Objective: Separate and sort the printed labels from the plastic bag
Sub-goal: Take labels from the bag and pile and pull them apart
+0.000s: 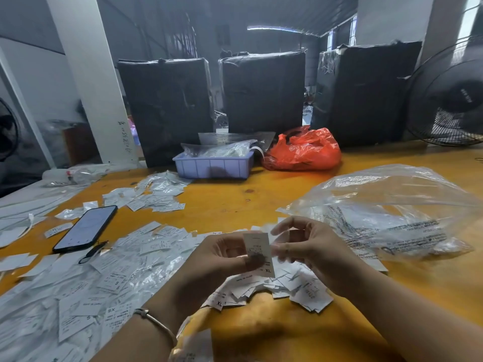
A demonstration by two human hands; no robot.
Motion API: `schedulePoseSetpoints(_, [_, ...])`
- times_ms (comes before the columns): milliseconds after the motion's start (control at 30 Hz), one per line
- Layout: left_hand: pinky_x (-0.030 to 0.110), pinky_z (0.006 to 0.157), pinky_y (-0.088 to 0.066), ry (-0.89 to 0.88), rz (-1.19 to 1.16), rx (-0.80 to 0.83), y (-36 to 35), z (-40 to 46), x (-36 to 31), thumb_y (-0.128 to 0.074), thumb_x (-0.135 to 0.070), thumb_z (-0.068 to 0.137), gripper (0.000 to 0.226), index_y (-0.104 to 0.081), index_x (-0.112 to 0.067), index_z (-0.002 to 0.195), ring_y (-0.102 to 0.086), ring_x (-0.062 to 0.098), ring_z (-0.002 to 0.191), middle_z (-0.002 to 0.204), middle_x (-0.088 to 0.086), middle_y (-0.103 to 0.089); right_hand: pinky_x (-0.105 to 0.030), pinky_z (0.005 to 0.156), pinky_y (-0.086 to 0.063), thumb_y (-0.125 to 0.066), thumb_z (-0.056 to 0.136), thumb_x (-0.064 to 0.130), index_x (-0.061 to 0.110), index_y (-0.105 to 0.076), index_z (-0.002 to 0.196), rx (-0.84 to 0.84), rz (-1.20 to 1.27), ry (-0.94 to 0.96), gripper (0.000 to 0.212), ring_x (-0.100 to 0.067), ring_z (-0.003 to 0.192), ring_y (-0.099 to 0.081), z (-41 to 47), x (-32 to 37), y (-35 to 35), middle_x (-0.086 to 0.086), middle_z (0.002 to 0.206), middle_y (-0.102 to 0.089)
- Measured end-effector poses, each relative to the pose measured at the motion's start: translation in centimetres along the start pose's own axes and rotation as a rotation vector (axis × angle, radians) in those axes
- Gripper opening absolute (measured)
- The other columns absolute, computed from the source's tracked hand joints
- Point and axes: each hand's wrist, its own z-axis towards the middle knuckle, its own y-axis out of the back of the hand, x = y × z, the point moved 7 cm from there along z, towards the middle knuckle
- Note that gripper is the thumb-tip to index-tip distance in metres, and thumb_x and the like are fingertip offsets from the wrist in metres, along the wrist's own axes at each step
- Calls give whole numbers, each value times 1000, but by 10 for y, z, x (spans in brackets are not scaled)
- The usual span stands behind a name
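Note:
A white printed label (258,250) marked XL stands upright between my hands above the yellow table (230,202). My left hand (222,259) pinches it at its lower part with thumb and fingers. My right hand (308,246) touches its right edge with curled fingertips. Under my hands lies a small heap of XL labels (295,286). A large clear plastic bag (392,212) with black print lies crumpled to the right. Many loose labels (109,273) cover the table's left side, some marked S and XS.
A black phone (86,228) lies among the labels at left. A lilac tray (213,164) of bagged items and a red plastic bag (304,150) stand behind. Three black-wrapped boxes (264,90) line the table's far edge, a fan (452,97) at far right.

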Motion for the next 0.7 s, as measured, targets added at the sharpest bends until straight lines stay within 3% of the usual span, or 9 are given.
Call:
schedulePoseSetpoints(167, [31, 84, -57, 0, -98, -2, 3, 0, -1, -77, -16, 75, 30, -75, -11, 104, -68, 30, 103, 108, 15, -73, -22, 56, -49, -75, 66, 7, 3, -62, 95, 102, 39, -19, 32, -20, 64, -65, -3, 1, -8, -15, 74, -71])
schedulePoseSetpoints(233, [40, 88, -57, 3, -66, -69, 9, 1, 1, -78, -14, 75, 24, -77, -11, 99, -68, 33, 100, 104, 15, -74, -23, 57, -49, -76, 66, 9, 3, -62, 95, 84, -3, -10, 33, -21, 66, -66, -3, 3, -6, -17, 78, -72])
schedulePoseSetpoints(300, [37, 88, -57, -1, -61, -122, 13, 1, 2, -76, -16, 70, 26, -78, -10, 95, -70, 32, 98, 101, 15, -75, -22, 57, -48, -77, 68, 9, 3, -63, 94, 24, -81, 18, 29, -20, 65, -65, -2, 6, 1, -17, 79, -72])
schedulePoseSetpoints(433, [28, 80, -57, -2, -67, -210, 19, 2, 1, -77, -21, 63, 27, -80, -16, 89, -72, 25, 93, 97, 11, -76, -25, 59, -51, -73, 76, 0, 4, -66, 84, -280, -368, 165, 12, -18, 65, -66, -2, 21, 39, -9, 71, -72])
schedulePoseSetpoints(567, [23, 72, -58, 14, -85, -225, 22, 2, 4, -77, -19, 63, 26, -80, -14, 88, -73, 25, 91, 96, 11, -76, -38, 66, -54, -68, 79, -2, 10, -74, 83, -773, -1158, 384, 14, -29, 73, -67, -16, 50, 75, -9, 75, -73])
schedulePoseSetpoints(633, [22, 70, -57, 17, -98, -220, 21, 2, 5, -77, -19, 62, 27, -80, -13, 88, -73, 26, 90, 96, 12, -76, -38, 70, -47, -69, 73, -6, 11, -77, 80, -896, -1336, 434, 20, -33, 78, -66, -21, 56, 80, -11, 76, -74])
schedulePoseSetpoints(700, [22, 71, -57, 19, -93, -209, 19, 1, 5, -77, -21, 60, 28, -80, -14, 88, -73, 25, 91, 96, 12, -76, -38, 75, -39, -67, 72, -6, 13, -78, 82, -939, -1437, 361, 24, -33, 89, -63, -19, 55, 83, -11, 81, -74])
